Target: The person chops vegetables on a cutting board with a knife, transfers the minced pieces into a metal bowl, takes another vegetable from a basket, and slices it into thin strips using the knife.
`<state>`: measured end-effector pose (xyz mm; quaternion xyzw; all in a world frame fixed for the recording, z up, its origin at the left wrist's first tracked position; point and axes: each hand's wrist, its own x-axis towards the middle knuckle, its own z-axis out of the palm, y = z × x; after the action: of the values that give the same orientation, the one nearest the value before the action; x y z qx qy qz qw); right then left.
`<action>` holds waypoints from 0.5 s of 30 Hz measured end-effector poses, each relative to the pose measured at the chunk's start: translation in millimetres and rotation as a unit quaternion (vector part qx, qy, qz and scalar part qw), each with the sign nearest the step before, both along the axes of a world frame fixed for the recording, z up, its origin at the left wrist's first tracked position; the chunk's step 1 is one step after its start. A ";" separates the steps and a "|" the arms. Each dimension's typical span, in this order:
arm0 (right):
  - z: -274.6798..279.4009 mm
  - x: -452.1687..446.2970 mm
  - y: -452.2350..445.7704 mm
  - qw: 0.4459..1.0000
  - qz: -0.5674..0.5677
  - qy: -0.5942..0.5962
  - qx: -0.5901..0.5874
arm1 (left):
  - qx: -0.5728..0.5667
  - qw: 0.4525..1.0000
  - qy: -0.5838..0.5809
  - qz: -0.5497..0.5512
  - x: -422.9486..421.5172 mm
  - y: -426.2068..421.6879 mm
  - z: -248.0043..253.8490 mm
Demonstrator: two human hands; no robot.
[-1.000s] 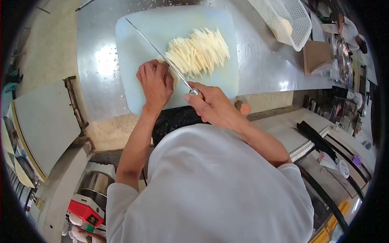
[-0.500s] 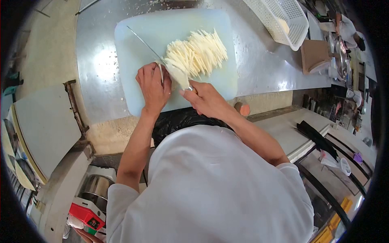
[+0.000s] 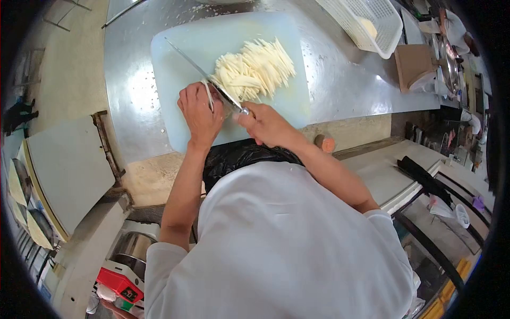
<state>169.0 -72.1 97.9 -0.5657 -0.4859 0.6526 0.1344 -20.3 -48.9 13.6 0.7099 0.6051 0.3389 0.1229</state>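
Note:
A large kitchen knife [image 3: 227,97] slants across the pale blue-white cutting board [image 3: 175,58], its tip toward the far left. My right hand [image 3: 268,126] is closed around its handle. Beside the blade, the curled fingers of my left hand [image 3: 201,118] press down on thin pale vegetable slices [image 3: 209,95], mostly hidden under them; which vegetable it is I cannot tell. On the knife's other side lies a heap of pale cut strips [image 3: 257,69], reaching up to the blade.
The board lies on a wet metal table [image 3: 345,80] with small scraps strewn about. A white perforated basket [image 3: 390,32] holding a pale piece stands at the far right, near a brown box [image 3: 414,64]. Black plastic [image 3: 249,154] hangs at the near edge, against my body.
The blade has turned from showing its broad, pale-covered side to standing more on edge. My right hand has shifted slightly, while my left hand stays in nearly the same place.

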 end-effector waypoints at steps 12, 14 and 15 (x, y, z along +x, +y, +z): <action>46.8 71.1 1.8 0.999 -0.030 0.031 0.023 | -0.138 0.990 0.036 -0.022 24.6 7.9 58.9; 50.9 78.2 -5.6 0.985 -0.003 -0.035 0.169 | -0.146 0.989 0.010 -0.013 21.0 4.9 68.6; 51.9 82.0 -8.1 0.968 0.008 -0.069 0.241 | -0.150 0.989 -0.003 -0.011 21.3 4.1 75.2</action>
<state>251.0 -80.2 149.9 -0.5563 -0.6417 0.4764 0.2276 1.0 -44.8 88.7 0.6892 0.6408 0.2448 0.2334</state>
